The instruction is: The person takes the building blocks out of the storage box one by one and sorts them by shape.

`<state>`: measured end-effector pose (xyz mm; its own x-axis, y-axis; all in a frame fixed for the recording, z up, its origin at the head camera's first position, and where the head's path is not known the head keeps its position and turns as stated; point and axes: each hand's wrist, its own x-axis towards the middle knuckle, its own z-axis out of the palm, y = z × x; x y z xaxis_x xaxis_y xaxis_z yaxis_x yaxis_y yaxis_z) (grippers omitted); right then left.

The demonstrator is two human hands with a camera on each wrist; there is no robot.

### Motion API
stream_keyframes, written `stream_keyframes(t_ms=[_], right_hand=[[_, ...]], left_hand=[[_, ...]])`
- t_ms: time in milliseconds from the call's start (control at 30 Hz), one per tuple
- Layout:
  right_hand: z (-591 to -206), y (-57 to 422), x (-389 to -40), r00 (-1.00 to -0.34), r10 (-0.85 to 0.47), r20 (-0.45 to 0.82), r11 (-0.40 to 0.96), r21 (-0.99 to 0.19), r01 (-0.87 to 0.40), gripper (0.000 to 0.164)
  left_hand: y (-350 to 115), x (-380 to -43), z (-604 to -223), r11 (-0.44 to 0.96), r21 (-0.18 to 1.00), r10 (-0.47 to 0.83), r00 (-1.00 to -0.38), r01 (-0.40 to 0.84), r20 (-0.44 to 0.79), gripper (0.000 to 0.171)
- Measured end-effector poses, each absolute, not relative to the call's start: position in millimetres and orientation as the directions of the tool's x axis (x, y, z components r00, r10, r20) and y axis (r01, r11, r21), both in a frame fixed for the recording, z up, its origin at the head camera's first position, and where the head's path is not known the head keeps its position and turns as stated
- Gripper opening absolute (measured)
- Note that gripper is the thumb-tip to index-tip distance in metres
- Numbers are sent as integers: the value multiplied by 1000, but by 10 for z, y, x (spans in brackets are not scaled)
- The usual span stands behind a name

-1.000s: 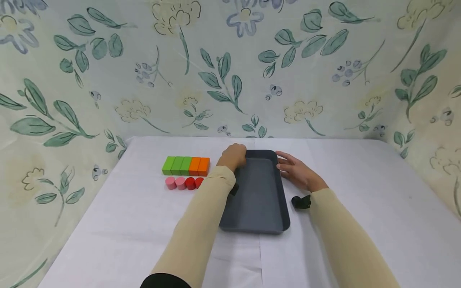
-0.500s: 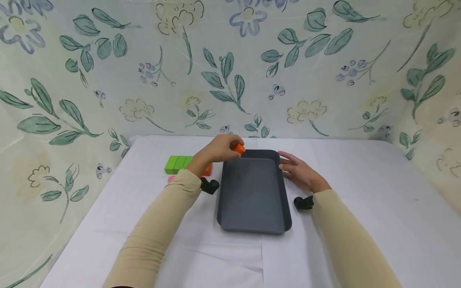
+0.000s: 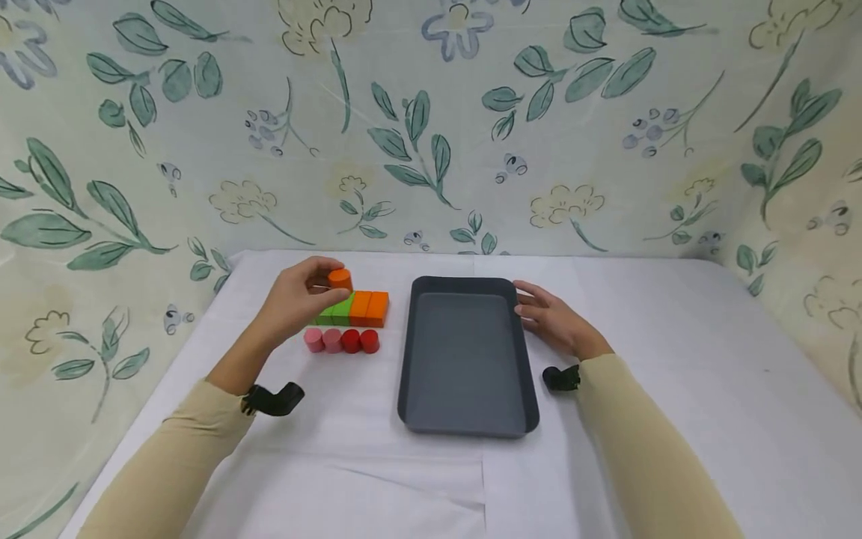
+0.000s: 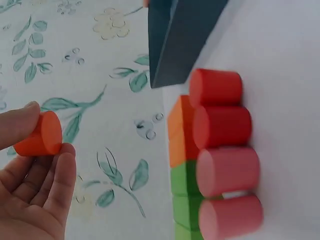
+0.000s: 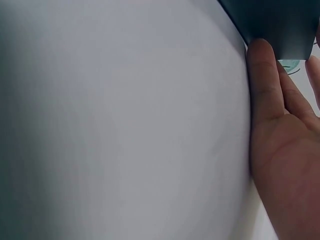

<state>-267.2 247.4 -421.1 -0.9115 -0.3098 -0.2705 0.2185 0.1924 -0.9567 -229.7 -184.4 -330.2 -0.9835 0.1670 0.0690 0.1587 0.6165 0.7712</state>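
Note:
Thumb and fingers of my left hand [image 3: 289, 303] pinch a small orange cylinder [image 3: 340, 279], raised above the back left of the table. Below it in the head view lie green blocks [image 3: 341, 311], partly covered by the hand, and orange blocks [image 3: 370, 308] in one touching row. In front of that row stand two pink cylinders [image 3: 323, 341] and two red cylinders [image 3: 360, 341]. A dark grey baking tray [image 3: 468, 359] sits at mid-table. My right hand [image 3: 555, 326] rests on the table with its fingertips against the tray's right side, as the right wrist view also shows.
White cloth [image 3: 673, 337] covers the table. A floral curtain [image 3: 404, 150] hangs behind it and at both sides. Dark wrist cameras [image 3: 276, 399] stick out from both cuffs.
My left hand has moved from the tray's far left corner leftward to above the blocks, with the orange cylinder between its fingers. The right hand stays at the tray's side.

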Motion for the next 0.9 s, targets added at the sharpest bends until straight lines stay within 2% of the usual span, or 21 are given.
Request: stream_keyframes(t_ms=[300,500,700,900], right_hand=[[-4194,2502,-2654,-912,-309,-271,188,-957,221,69],[-4199,2512,-2660,-910,-312,-274,208,-954,216,69],[-4200,2489,-2661,-909,-307,-281,202,-953,226,69],[-4193,2469,-2665,-908,-302,-289,216,-949,230,69]], left_hand=[[-2376,-2163,-3496,642,767,49,-999,20,-15,50],[-2429,-2122,-3548,620,784,-5,-999,-30,-34,53],[-2464,-2092,-3642,679,733,-13,-999,-33,-33,49],[-2525,-2115,-3788,694,715,-20,-995,-88,-103,50]])
